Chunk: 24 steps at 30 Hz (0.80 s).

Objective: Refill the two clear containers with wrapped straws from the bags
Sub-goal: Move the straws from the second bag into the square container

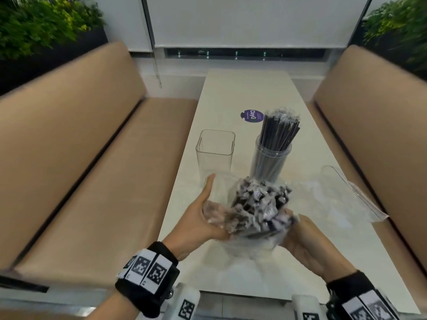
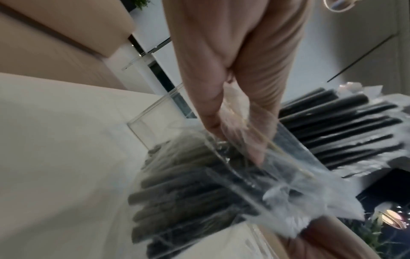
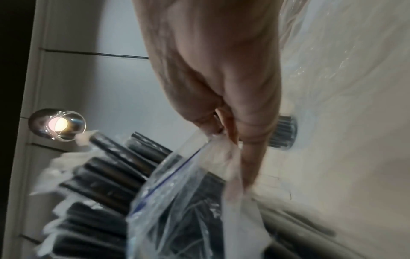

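Both hands grip one bag [image 1: 231,227] of straws [image 1: 261,202]: left hand [image 1: 203,218] pinches its rim, right hand [image 1: 305,243] curls round the other side. Ahead of left hand, square container [image 1: 215,148] is empty; round container [image 1: 270,160] is filled. Risk: slack plastic slips and straws spill onto table [image 1: 231,93].

The wrapped straws [image 1: 261,204] are black inside clear, glinting film, and so are the straws [image 1: 279,132] standing in the clear round container [image 1: 270,160]; the square container [image 1: 215,153] is clear and colourless. The bag [image 3: 177,201] is transparent with a thin blue line along its mouth. The table [image 1: 245,93] is cream-white with a round purple sticker [image 1: 251,116] lettered in white, the bench seats [image 1: 104,158] are tan, the wristbands [image 1: 147,278] are black with black-and-white square-code tags, and the plants [image 1: 41,21] are green with yellow flecks.
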Available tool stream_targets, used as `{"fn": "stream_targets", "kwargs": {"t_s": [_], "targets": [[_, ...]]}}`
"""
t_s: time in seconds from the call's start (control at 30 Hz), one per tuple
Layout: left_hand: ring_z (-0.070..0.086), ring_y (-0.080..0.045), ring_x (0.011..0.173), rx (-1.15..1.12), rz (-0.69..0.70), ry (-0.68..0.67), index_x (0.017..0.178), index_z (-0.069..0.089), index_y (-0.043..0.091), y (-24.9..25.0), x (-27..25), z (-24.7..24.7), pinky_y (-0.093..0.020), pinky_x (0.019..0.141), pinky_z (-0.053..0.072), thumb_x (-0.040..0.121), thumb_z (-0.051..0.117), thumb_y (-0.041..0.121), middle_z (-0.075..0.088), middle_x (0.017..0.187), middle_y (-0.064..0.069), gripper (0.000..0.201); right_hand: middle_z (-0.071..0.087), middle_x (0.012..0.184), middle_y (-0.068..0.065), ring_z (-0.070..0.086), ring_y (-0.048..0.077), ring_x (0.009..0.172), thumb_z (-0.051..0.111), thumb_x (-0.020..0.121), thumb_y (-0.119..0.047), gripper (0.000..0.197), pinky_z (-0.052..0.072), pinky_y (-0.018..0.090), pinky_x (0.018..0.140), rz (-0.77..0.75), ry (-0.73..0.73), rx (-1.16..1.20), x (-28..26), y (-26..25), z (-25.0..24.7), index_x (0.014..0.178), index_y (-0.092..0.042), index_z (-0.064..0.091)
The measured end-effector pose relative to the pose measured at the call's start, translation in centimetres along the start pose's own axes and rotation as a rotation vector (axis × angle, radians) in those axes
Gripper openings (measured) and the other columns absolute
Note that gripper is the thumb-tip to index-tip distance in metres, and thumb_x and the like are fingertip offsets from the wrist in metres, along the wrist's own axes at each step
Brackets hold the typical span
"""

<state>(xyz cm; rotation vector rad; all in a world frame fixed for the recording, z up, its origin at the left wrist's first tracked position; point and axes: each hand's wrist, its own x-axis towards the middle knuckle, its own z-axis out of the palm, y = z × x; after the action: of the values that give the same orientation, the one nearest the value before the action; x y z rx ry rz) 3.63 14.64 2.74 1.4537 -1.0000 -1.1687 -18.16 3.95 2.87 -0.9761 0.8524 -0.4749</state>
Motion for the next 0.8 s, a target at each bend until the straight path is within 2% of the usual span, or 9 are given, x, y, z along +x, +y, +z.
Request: {"fn": "stream_targets", "kwargs": {"t_s": [0.1,0.17,0.3,0.37,0.47,0.53,0.63,0.7,0.8], "targets": [[0.068,-0.03,0.105,-0.027,-0.027,0.016,0.152,0.016,0.044,-1.7,0.0,-0.2,-0.037,0.09,0.057,0.06,0.085,-0.013,0.062,0.111,-0.011,0.128,0.066,0.112,0.021,0.058,0.032,0.096,0.048,0.099,-0.01,0.026,0.052,0.037,0.074,-0.068,0.112,0.021,1.1,0.6,-1.2,0.109,0.003,0.068],[0.069,-0.021,0.11,-0.031,-0.081,-0.019,0.152,0.028,0.018,-2.9,-0.4,0.2,-0.028,0.086,0.058,0.063,0.083,-0.016,0.066,0.127,-0.009,0.11,0.067,0.126,0.012,0.062,0.029,0.108,0.053,0.097,-0.023,0.026,0.05,0.039,0.079,-0.065,0.123,-0.008,1.9,1.3,-1.3,0.116,-0.015,0.071],[0.072,0.0,0.094,0.011,-0.188,-0.069,0.115,0.064,0.011,-3.3,-1.1,0.5,-0.007,0.071,0.052,0.074,0.075,-0.015,0.078,0.089,0.018,0.05,0.062,0.134,0.0,0.065,0.029,0.112,0.039,0.1,-0.051,0.038,0.051,0.047,0.091,0.009,0.004,-0.188,2.9,2.6,-0.4,0.121,-0.032,0.063],[0.071,0.008,0.091,0.04,-0.205,-0.088,0.112,0.063,0.016,-2.9,-1.0,0.0,-0.003,0.069,0.05,0.077,0.076,-0.009,0.077,0.083,0.024,0.046,0.061,0.132,0.001,0.064,0.026,0.109,0.033,0.099,-0.056,0.043,0.046,0.053,0.099,0.041,-0.022,-0.164,3.1,2.4,-0.4,0.118,-0.034,0.064],[0.066,0.005,0.108,0.073,-0.164,-0.052,0.131,0.054,0.016,-2.5,0.0,-0.4,-0.003,0.079,0.049,0.068,0.09,0.012,0.073,0.115,0.005,0.073,0.052,0.143,-0.007,0.056,0.025,0.126,0.031,0.093,-0.07,0.047,0.041,0.06,0.105,0.043,-0.132,-0.158,3.2,2.0,-0.1,0.122,-0.048,0.062],[0.064,0.016,0.101,0.086,-0.112,0.022,0.131,0.052,0.012,-2.1,0.9,0.2,0.003,0.074,0.045,0.067,0.089,0.018,0.069,0.113,0.01,0.074,0.049,0.148,-0.007,0.053,0.024,0.131,0.048,0.085,-0.072,0.058,0.044,0.056,0.104,-0.023,-0.224,-0.11,3.4,2.3,0.5,0.137,-0.046,0.049],[0.062,0.009,0.11,0.078,-0.032,0.113,0.138,0.047,0.016,-1.6,2.1,1.9,0.002,0.081,0.046,0.064,0.087,0.039,0.067,0.117,0.016,0.087,0.059,0.137,-0.014,0.057,0.005,0.125,0.081,0.079,-0.029,0.074,0.05,0.025,0.1,-0.206,-0.253,-0.286,3.0,2.4,2.2,0.142,-0.036,0.044],[0.061,0.001,0.117,-0.042,-0.028,0.12,0.141,0.042,0.021,-1.4,2.2,2.5,-0.008,0.091,0.05,0.066,0.086,0.046,0.065,0.127,0.01,0.091,0.062,0.135,-0.006,0.058,0.008,0.125,0.078,0.077,0.004,0.079,0.05,0.022,0.097,-0.281,-0.265,-0.372,2.8,2.2,2.7,0.143,-0.021,0.042],[0.057,-0.013,0.128,-0.167,-0.081,-0.075,0.146,0.034,0.027,-1.1,1.7,1.2,-0.033,0.105,0.049,0.061,0.084,0.058,0.058,0.14,0.004,0.103,0.075,0.113,0.004,0.071,0.02,0.106,0.071,0.078,0.014,0.052,0.057,0.027,0.085,-0.32,-0.128,-0.338,3.0,1.5,1.4,0.123,-0.009,0.061]]}}
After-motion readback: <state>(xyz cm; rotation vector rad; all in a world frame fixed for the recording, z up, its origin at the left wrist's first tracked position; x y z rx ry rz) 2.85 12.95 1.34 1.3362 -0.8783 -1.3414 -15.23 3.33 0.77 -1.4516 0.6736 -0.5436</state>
